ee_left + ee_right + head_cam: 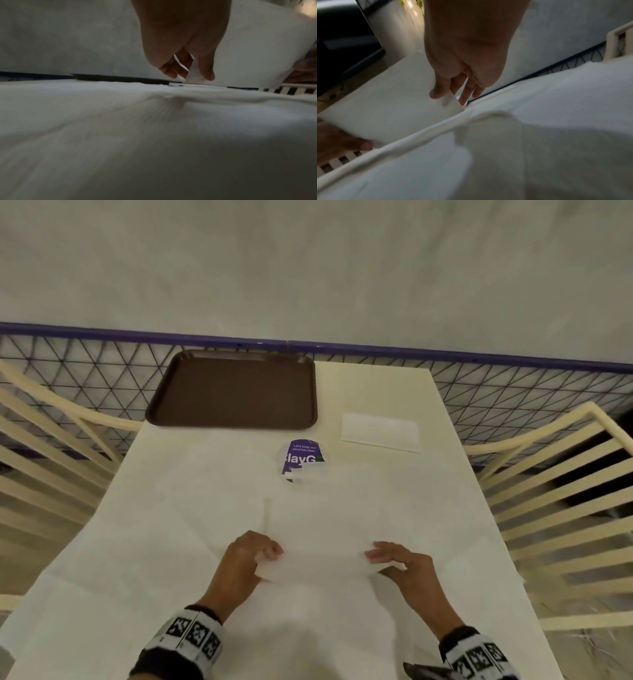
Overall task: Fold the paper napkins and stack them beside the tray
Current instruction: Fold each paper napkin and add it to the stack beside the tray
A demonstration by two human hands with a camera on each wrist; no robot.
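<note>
Your left hand (245, 559) pinches the left edge of a white paper napkin (318, 566) between thumb and curled fingers; the left wrist view shows the thumb (206, 70) in front of the sheet and the fingers behind it. Your right hand (399, 565) pinches the napkin's right edge, thumb (436, 92) on the near face and fingers behind. The napkin is stretched between your two hands, lifted just above the white tablecloth (171, 525) at the near end of the table. Farther out, near the middle of the cloth, lies a round purple-and-white sticker (303, 460) with partly hidden lettering. Beyond it to the right, a folded napkin (380, 433) lies flat on the cloth, just beside the brown tray (233, 388), which sits at the far left of the table. Cream slatted chairs (555, 491) stand on either side, and a wire mesh fence (513, 385) with a purple rail runs behind the table.
</note>
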